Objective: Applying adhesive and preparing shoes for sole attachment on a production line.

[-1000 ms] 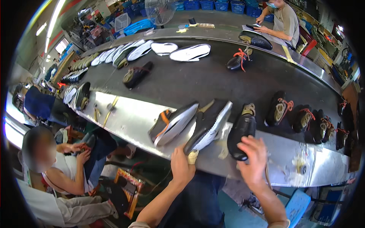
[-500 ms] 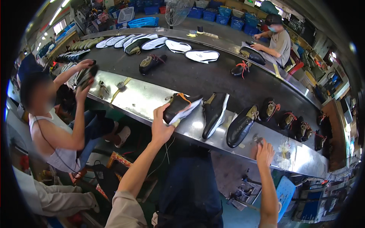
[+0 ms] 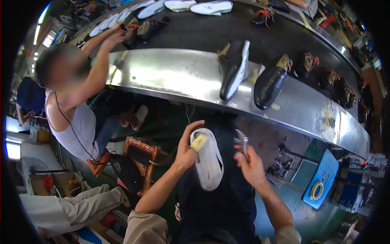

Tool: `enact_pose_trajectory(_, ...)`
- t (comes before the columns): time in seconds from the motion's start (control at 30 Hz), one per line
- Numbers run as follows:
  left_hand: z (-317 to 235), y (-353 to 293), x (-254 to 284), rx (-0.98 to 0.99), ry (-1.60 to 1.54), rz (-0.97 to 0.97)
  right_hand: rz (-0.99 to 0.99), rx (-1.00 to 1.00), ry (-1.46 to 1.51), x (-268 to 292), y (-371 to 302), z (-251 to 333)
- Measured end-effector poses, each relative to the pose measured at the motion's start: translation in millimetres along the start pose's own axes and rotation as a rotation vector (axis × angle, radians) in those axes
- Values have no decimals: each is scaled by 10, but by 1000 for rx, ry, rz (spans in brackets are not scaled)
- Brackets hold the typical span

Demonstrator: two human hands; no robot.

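Over my lap, my left hand [image 3: 187,149] grips a shoe [image 3: 210,168] by its side, with the pale underside turned up. A yellow patch shows near my thumb; I cannot tell whether it is on the thumb or the shoe. To the right of the shoe, apart from it, my right hand [image 3: 250,164] is closed on a metal hand tool like pincers [image 3: 242,142], jaws pointing up. Ahead on the metal ledge lie a black shoe with a white sole edge [image 3: 235,71] and a black shoe with a tan collar [image 3: 271,83].
Several black shoes with red laces [image 3: 328,79] stand on the dark belt [image 3: 191,34] at the right. White soles [image 3: 211,7] lie along its far side. At the left a co-worker [image 3: 75,114] reaches to shoes on the belt. A blue stool [image 3: 323,175] bears a tape roll.
My left hand has brought the shoe from the ledge down over my lap, underside up. My right hand has lifted the metal tool off the ledge. The co-worker's hands have moved to the belt.
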State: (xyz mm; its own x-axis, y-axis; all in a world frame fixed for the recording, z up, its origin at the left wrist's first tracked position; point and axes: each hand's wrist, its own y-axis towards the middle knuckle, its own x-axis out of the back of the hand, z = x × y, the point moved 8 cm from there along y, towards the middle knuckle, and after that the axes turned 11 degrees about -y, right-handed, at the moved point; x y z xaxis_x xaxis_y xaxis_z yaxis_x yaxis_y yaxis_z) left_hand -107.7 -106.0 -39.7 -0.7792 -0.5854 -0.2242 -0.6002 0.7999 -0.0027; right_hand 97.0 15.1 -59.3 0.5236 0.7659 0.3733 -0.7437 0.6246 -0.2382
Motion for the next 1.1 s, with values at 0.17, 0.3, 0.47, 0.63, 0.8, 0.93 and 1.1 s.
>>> enact_pose_trajectory(0.17,618,-187,-164,115,107,117,-60,109,-428,-211,122,128)
enact_pose_trajectory(0.3,520,-177,-195,266,78,326,-94,128,-452,-227,134,-83)
enact_pose_trajectory(0.47,630,-181,-240,206,235,269,-138,-29,-169,-128,97,-228)
enact_pose_trajectory(0.63,420,-128,-269,-16,366,248,349,-156,110,-291,-234,17)
enact_pose_trajectory(0.8,327,-70,-311,-5,459,321,469,-254,216,-315,-83,94)
enact_pose_trajectory(0.93,195,-28,-266,-122,718,352,421,-152,-117,-339,-48,118)
enact_pose_trajectory(1.1,-62,-99,-227,-159,859,503,443,-123,-133,-328,-6,184)
